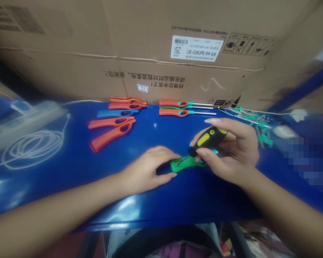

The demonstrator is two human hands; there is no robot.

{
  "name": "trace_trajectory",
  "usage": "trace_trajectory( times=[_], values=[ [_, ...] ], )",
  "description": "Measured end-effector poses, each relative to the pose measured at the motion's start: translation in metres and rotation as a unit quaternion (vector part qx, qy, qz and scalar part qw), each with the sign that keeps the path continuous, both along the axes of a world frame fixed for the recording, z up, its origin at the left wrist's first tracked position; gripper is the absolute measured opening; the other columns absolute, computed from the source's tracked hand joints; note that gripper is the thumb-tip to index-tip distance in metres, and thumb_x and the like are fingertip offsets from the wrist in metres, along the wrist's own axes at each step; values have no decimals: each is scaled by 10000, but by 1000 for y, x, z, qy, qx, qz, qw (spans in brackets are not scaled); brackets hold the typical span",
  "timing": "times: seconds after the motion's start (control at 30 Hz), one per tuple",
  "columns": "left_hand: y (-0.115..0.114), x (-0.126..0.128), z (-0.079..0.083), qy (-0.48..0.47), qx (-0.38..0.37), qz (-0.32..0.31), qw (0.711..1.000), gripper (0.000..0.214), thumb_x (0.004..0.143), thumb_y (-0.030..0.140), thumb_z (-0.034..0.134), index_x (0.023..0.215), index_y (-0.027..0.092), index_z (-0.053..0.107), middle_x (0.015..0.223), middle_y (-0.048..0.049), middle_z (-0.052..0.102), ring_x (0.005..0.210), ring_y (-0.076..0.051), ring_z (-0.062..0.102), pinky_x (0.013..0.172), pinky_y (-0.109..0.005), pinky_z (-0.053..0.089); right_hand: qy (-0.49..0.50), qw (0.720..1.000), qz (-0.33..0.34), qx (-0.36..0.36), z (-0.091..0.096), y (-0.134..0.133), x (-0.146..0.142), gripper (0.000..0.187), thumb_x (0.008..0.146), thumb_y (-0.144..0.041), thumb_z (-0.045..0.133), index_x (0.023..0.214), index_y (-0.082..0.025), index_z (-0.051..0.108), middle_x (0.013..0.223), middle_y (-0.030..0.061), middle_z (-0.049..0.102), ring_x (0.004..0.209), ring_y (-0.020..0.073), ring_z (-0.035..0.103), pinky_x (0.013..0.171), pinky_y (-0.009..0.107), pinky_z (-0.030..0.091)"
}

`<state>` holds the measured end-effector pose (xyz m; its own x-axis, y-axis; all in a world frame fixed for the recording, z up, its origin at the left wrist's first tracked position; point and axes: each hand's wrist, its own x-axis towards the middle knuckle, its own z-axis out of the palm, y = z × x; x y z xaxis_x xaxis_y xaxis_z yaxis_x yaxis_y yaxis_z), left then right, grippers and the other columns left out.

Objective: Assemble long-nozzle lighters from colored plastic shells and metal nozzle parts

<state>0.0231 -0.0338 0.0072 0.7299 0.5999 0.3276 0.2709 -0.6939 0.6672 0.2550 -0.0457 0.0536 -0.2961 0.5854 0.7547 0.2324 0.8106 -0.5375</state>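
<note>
My right hand [231, 150] grips a black and yellow screwdriver [208, 139], its shaft slanting down to the left. The screwdriver's tip reaches a green lighter handle [183, 164] lying on the blue table [140, 204]. With thumb and fingers, my left hand [153, 166] pinches the left end of that green handle. The handle's right end is partly hidden behind my right hand. Beyond my hands lie several orange lighter handles [110, 134] and a blue one [115, 113]. Assembled lighters with metal tubes [188, 112] rest beside them at the back.
A large cardboard box [83, 71] stands along the back edge. Teal trigger parts with metal rods [263, 134] are heaped at the right. On the left lie a coiled white cable [34, 148] and a white power strip [24, 120].
</note>
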Motion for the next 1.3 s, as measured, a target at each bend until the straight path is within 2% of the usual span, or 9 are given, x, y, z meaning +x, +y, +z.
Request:
trace_trajectory(
  times=[0.17, 0.3, 0.67, 0.97, 1.3],
  values=[
    [-1, 0, 2, 5, -31, 35, 999, 297, 858, 252, 734, 1124, 215, 607, 1151, -51, 686, 1097, -216, 634, 979, -374, 506, -12, 1000, -21, 3, -2, 0, 1, 613, 854, -172, 748, 1381, -362, 501, 1252, 72, 674, 767, 196, 737, 565, 333, 655],
    [-1, 0, 2, -1, -36, 31, 999, 186, 859, 237, 726, 978, 205, 587, 1140, -50, 681, 1102, -208, 628, 971, -361, 501, -7, 1000, -18, 5, -1, 0, 1, 620, 854, -159, 746, 1387, -361, 501, 1247, 76, 675, 763, 190, 731, 563, 328, 654],
    [-1, 0, 1, 1, -27, 19, 999, 174, 880, 234, 707, 1030, 205, 623, 1160, -74, 687, 1142, -230, 610, 1010, -395, 484, -8, 1000, -22, 5, -1, 0, 1, 604, 853, -185, 752, 1379, -342, 499, 1236, 79, 677, 763, 191, 728, 555, 329, 658],
    [0, 0, 3, 0, -24, 19, 1000, 162, 877, 236, 705, 1012, 207, 620, 1129, -74, 695, 1113, -236, 621, 984, -399, 499, -8, 1000, -6, 5, -2, 0, 0, 640, 860, -157, 740, 1404, -383, 489, 1262, 68, 666, 795, 197, 732, 563, 330, 654],
    [0, 1, 2, -6, -30, 19, 999, 142, 879, 222, 702, 991, 208, 616, 1072, -46, 701, 1061, -210, 630, 952, -359, 504, -20, 1000, 3, -10, -9, 0, 0, 618, 875, -184, 732, 1418, -340, 484, 1271, 76, 649, 868, 195, 738, 656, 325, 658]
  ],
)
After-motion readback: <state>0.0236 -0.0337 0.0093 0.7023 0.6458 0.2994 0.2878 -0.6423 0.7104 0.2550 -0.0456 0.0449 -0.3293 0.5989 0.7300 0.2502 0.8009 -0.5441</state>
